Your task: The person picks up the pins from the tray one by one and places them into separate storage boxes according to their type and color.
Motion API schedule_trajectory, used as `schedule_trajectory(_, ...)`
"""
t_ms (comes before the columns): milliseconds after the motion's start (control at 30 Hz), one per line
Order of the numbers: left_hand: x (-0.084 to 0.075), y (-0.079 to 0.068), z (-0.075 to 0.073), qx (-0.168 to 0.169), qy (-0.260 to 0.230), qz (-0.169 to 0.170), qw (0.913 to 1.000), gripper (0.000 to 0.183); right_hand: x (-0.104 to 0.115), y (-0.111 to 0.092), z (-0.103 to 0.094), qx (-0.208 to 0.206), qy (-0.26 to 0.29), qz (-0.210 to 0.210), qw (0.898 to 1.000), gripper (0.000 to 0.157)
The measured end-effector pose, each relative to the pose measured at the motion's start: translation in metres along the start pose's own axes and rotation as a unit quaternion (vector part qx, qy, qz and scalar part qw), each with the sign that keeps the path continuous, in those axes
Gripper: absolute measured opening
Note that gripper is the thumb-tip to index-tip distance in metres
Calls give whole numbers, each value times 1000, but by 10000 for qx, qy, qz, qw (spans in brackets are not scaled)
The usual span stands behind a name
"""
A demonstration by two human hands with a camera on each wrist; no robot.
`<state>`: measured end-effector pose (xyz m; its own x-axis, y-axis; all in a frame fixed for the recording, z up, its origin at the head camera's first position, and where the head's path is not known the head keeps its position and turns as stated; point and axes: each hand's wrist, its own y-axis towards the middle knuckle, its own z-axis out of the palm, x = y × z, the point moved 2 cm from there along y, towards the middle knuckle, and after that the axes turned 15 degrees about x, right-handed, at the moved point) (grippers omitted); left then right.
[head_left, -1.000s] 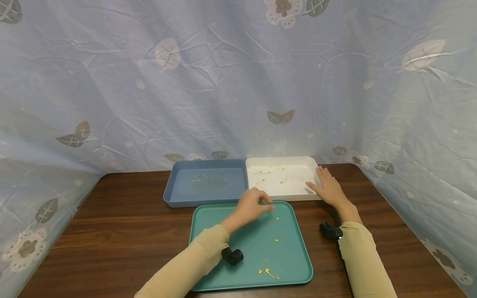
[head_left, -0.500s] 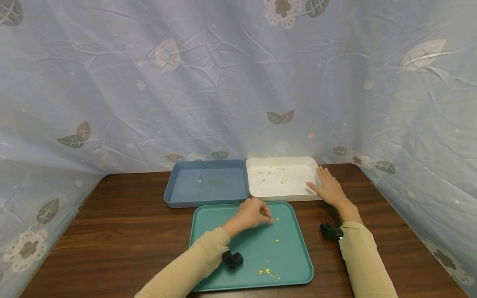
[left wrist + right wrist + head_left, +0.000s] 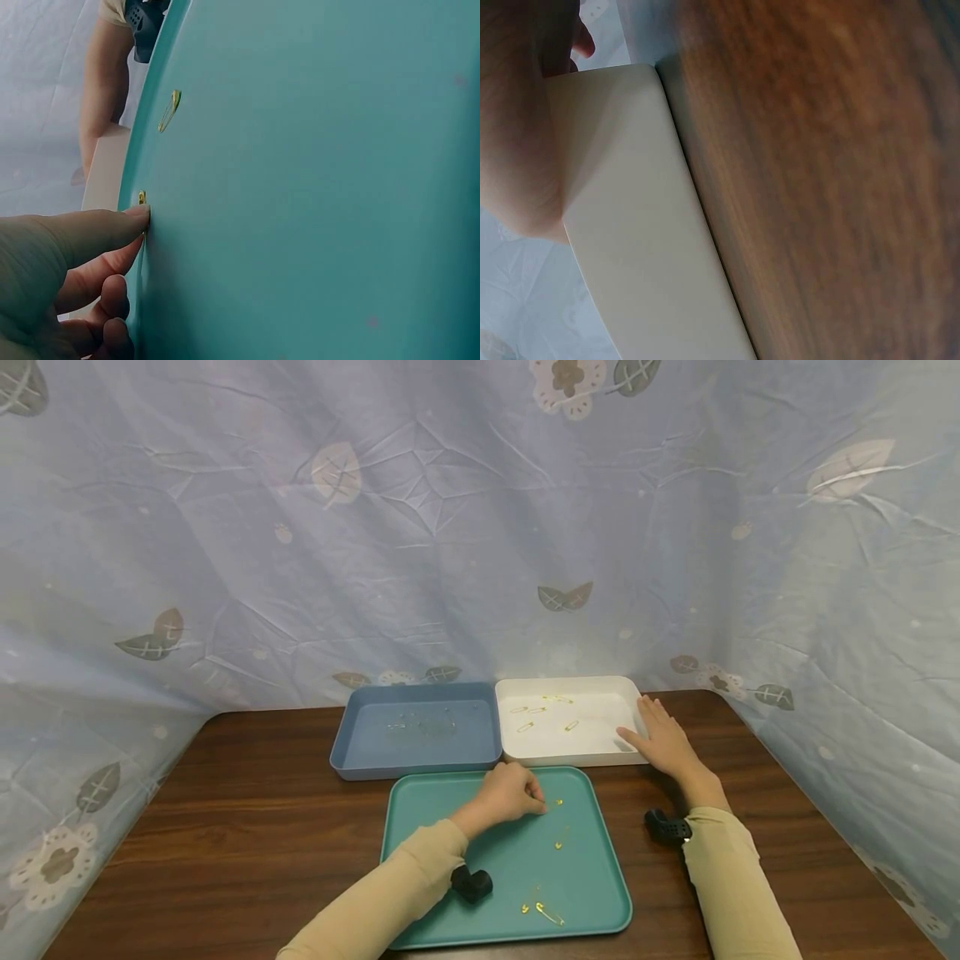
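Note:
My left hand [image 3: 506, 793] is over the upper right part of the teal tray [image 3: 588, 885]. In the left wrist view its thumb and index finger pinch a gold safety pin [image 3: 142, 196] whose head sticks out past the thumb tip. A second safety pin [image 3: 172, 111] lies on the tray nearby. Near the tray's front edge lie more gold pins, one larger safety pin [image 3: 550, 914] among them. My right hand [image 3: 663, 739] rests with spread, straight fingers at the right end of the white tray [image 3: 592, 745]; the right wrist view shows this hand against its outer wall [image 3: 645, 217].
Several gold safety pins [image 3: 572, 726] lie in the white tray. Beside it on the left, a blue tray [image 3: 367, 756] holds several small silver pins. All three trays stand on a dark wooden table [image 3: 225, 835], with a patterned blue curtain [image 3: 450, 568] behind.
My left hand has come down to the tray, its thumb and index finger closing on the gold safety pin. The right hand has stayed in place at the white tray.

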<state>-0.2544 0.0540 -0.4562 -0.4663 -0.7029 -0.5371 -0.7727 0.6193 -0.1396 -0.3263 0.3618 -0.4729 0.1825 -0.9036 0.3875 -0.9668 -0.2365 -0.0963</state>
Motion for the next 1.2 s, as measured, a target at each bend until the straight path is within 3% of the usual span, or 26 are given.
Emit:
schedule_trajectory(533, -2, -1, 1, 80, -114, 68, 9999, 17, 3, -3, -2, 17, 22, -17, 10000, 87)
schedule_trajectory(867, -5, 5, 1, 141, -214, 307, 9992, 27, 3, -3, -3, 3, 28, -26, 10000, 87)
schedule_trajectory(1200, -13, 10, -2, 306, -665, 505, 9960, 13, 0, -1, -1, -14, 87, -71, 9999, 87)
